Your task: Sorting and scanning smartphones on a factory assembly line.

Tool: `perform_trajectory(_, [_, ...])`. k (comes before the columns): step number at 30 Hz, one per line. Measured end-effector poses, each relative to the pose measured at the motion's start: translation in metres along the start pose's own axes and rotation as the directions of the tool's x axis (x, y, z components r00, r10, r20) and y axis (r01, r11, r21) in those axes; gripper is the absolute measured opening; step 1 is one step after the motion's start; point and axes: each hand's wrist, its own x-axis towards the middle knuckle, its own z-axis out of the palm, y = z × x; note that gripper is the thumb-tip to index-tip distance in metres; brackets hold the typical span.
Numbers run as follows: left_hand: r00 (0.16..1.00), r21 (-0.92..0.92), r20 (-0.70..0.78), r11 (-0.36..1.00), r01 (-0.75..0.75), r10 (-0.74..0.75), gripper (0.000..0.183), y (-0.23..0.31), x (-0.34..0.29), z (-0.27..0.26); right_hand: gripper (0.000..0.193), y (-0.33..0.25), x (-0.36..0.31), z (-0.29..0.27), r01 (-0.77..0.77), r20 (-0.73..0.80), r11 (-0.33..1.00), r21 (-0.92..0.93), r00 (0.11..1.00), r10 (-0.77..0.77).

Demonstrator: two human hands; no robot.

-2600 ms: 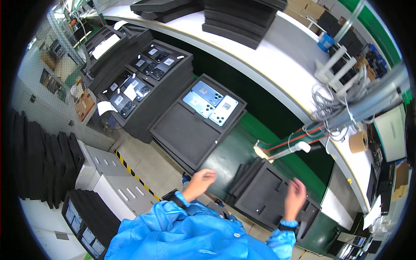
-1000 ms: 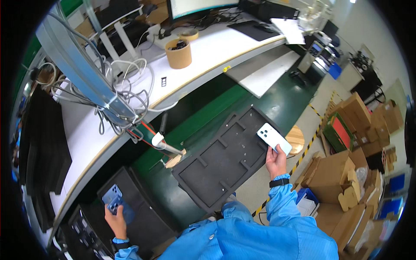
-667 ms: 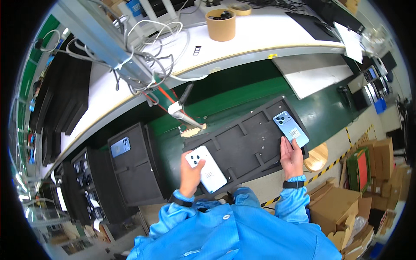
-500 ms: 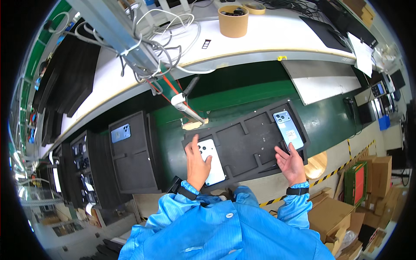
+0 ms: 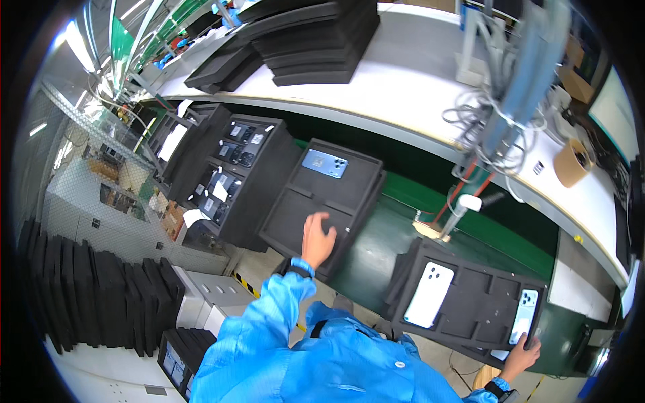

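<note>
- Light-blue phone (image 5: 523, 316) lies in the right end of the right tray (image 5: 474, 302); the right hand (image 5: 523, 356) has come to its lower end, and I cannot tell whether those fingers pinch it or merely touch.
- White phone (image 5: 428, 295) lies in that tray's left end, fully in my view now; a moment ago the left hand partly covered it.
- Left hand (image 5: 318, 240) has since moved to the near part of the left tray (image 5: 295, 215), its fingers spread and slightly curled.
- Blue phone (image 5: 324, 163) stays in that tray's far part.
- Farther off, I see a black foam stack (image 5: 316, 54) on the white surface (image 5: 416, 80); my view has turned left, bringing it toward top centre.
</note>
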Motion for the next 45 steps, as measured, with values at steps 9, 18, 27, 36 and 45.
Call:
perform_trajectory(9, [0.89,0.543,0.438,0.752,-0.374,0.127,0.079,-0.118,0.229,0.061,0.039,-0.004,-0.01,0.016,-0.032,0.19,0.998,-0.054,0.981,0.042])
perform_trajectory(18, [0.584,0.183,0.731,0.722,-0.667,0.354,0.034,-0.083,0.27,0.011,0.008,-0.191,-0.226,-0.029,-0.099,-0.024,0.835,0.541,0.991,0.134])
perform_trajectory(27, [0.554,-0.507,0.794,0.773,0.381,0.248,0.022,0.104,-0.006,-0.032,0.068,-0.361,-0.245,-0.04,-0.237,0.348,0.302,0.924,0.849,-0.398])
perform_trajectory(36, [0.987,-0.063,0.161,0.998,-0.003,0.013,0.033,0.015,-0.069,-0.021,0.067,-0.114,-0.054,-0.004,-0.133,0.172,0.873,0.469,0.983,0.057])
perform_trajectory(45, [0.427,-0.416,0.083,0.359,0.836,-0.9,0.088,-0.07,-0.1,0.013,0.077,-0.127,-0.005,0.019,0.172,0.478,0.908,0.382,0.804,-0.353])
